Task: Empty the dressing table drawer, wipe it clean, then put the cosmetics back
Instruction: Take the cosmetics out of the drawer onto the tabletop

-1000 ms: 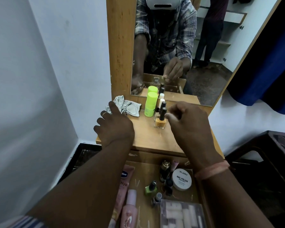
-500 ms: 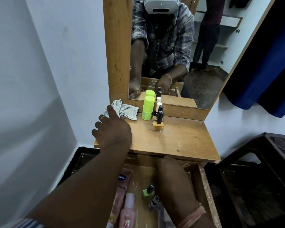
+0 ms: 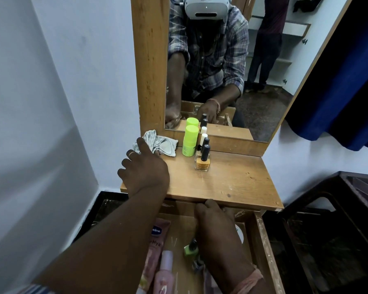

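Observation:
The wooden drawer (image 3: pixel 263 247) stands pulled out under the dressing table top (image 3: pixel 232 181). My right hand (image 3: pixel 217 228) reaches down into its back part, fingertips hidden under the table edge and behind the hand. Beside it lie a green nail polish (image 3: pixel 190 249), a pink tube (image 3: pixel 155 245), a pink bottle (image 3: pixel 165 272) and a white jar (image 3: pixel 239 232), which is partly covered. My left hand (image 3: pixel 145 172) rests on the table's left edge, one finger touching a grey cloth (image 3: pixel 164 144). A lime green bottle (image 3: pixel 190 141) and an orange nail polish (image 3: pixel 202 162) stand near the mirror.
The mirror (image 3: pixel 263 81) in its wooden frame rises behind the table and reflects me and another person. A white wall closes the left side. A dark piece of furniture (image 3: pixel 338 219) stands close on the right, and a blue curtain (image 3: pixel 348 92) hangs above it.
My right hand left the orange nail polish on the table top and dropped into the back of the drawer. The left hand stayed by the cloth.

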Available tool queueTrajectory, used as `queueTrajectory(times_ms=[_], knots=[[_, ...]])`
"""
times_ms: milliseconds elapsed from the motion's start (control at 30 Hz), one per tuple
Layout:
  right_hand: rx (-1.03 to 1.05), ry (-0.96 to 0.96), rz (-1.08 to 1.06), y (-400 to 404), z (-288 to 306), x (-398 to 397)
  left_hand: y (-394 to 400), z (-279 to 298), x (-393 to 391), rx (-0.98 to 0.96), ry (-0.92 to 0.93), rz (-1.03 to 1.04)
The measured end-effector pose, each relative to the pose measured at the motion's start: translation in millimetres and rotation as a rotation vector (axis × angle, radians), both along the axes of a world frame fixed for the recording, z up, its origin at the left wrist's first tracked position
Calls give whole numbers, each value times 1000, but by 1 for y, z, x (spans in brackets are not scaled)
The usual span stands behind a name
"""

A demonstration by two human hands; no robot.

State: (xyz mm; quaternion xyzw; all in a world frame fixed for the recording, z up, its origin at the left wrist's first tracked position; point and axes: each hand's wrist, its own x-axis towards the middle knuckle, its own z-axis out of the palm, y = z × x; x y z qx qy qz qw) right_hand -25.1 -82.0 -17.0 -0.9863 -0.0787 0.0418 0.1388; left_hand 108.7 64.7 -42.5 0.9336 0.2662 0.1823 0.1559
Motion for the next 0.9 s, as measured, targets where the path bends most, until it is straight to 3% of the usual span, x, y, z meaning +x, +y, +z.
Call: queueTrajectory(times_ms=[200, 367, 500, 700, 900], knots=[[305, -232, -18, -12, 27, -5, 2, -1, 3, -8, 10, 2], [456, -428, -24, -13, 72, 38, 2, -2, 2, -3, 7, 2], [379, -441, 30, 6, 87, 82, 2, -2, 4, -9, 7, 4], [84, -390, 95, 30, 70, 121, 2, 0, 2, -15, 7, -2], [111, -440, 51, 28, 62, 125, 2, -1, 1, -12, 8, -8]])
